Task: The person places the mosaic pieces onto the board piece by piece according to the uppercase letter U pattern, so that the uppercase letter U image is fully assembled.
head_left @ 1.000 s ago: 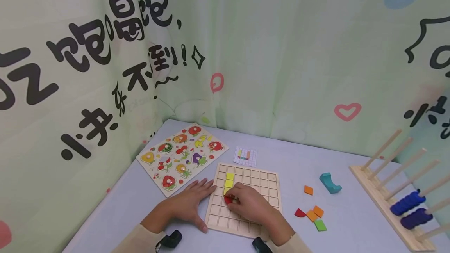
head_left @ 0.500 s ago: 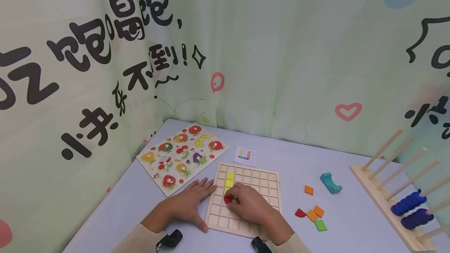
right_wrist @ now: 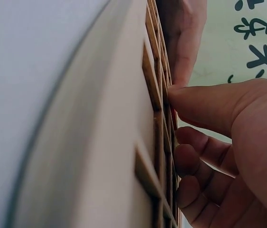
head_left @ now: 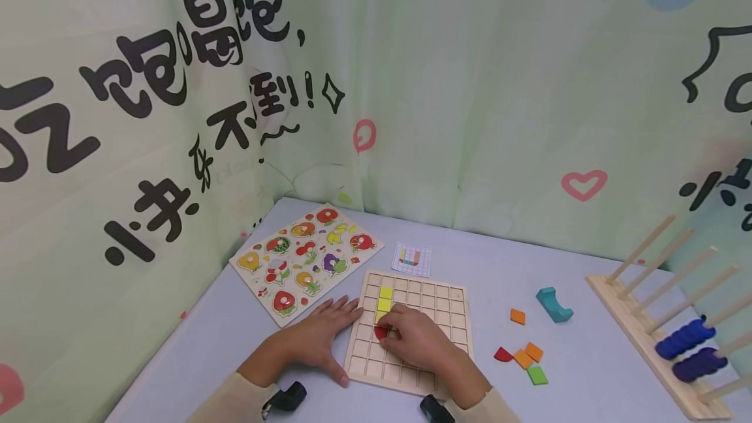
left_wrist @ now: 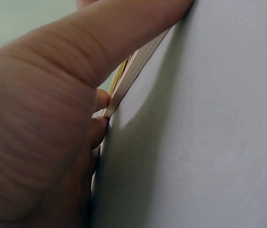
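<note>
A wooden grid board (head_left: pixel 405 386) lies on the table, with yellow square tiles (head_left: pixel 384 304) in a column near its left side. My right hand (head_left: pixel 420 341) pinches a red quarter-circle piece (head_left: pixel 380 333) between thumb and fingers, just below the lowest yellow tile and right at the grid. In the right wrist view the thumb (right_wrist: pixel 204 104) and curled fingertips (right_wrist: pixel 188 156) meet the board's face. Spread along the board's left edge is my left hand (head_left: pixel 314 343), its fingers extended. The left wrist view shows its thumb (left_wrist: pixel 124 28) by the board's side (left_wrist: pixel 133 71).
A fruit puzzle board (head_left: pixel 294 305) lies at the back left, and a small pattern card (head_left: pixel 411 269) behind the grid. To the right are loose orange tiles (head_left: pixel 517 316), a red piece (head_left: pixel 503 354), a green tile (head_left: pixel 537 375), a teal arch (head_left: pixel 552 305) and a peg rack (head_left: pixel 640 344).
</note>
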### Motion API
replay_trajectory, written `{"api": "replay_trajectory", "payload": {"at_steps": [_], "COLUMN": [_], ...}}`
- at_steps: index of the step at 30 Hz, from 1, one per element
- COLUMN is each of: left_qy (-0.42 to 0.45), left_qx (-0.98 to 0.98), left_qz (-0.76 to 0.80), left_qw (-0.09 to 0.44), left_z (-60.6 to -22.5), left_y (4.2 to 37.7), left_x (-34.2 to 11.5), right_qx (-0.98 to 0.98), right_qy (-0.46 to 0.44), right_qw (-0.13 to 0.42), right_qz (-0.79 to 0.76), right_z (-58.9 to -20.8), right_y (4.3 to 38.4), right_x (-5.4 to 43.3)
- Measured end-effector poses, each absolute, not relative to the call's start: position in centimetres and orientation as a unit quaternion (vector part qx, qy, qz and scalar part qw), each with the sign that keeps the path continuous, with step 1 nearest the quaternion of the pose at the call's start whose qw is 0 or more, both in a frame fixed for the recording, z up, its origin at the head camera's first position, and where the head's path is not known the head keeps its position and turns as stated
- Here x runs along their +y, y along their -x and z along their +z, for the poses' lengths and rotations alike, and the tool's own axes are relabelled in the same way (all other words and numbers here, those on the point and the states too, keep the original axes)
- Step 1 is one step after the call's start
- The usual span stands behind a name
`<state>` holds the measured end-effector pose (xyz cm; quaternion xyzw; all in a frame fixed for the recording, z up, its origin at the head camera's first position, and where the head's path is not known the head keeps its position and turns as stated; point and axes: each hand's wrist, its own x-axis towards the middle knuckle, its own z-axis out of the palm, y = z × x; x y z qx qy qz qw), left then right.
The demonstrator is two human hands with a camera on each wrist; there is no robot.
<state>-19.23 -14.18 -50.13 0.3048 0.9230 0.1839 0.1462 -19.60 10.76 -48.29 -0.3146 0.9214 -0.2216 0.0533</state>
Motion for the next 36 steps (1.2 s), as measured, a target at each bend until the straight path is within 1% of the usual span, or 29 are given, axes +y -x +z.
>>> {"api": "replay_trajectory", "payload": {"at_steps": [9, 18, 27, 36], "left_qy": [-0.305, -0.297, -0.298, -0.292], "left_qx": [0.922, 0.927, 0.925, 0.926], "left_qz": [0.185, 0.177, 0.186, 0.191], "left_qw": [0.151, 0.144, 0.142, 0.142], "left_z": [-49.7, -51.0, -50.7, -50.6], "left_y": [19.2, 19.5, 19.4, 19.4], "left_x": [-14.0, -14.3, -14.0, -14.0], "right_qx": [0.923, 0.915, 0.926, 0.938], "right_qy": [0.312, 0.312, 0.297, 0.288], "right_qw": [0.053, 0.067, 0.072, 0.063], "right_qz": [-0.219, -0.247, -0.222, -0.185], "right_z": [-48.3, -48.2, -46.9, -45.8], "right_y": [19.7, 19.5, 19.0, 18.7], "right_x": [11.0, 11.4, 14.0, 17.6]}}
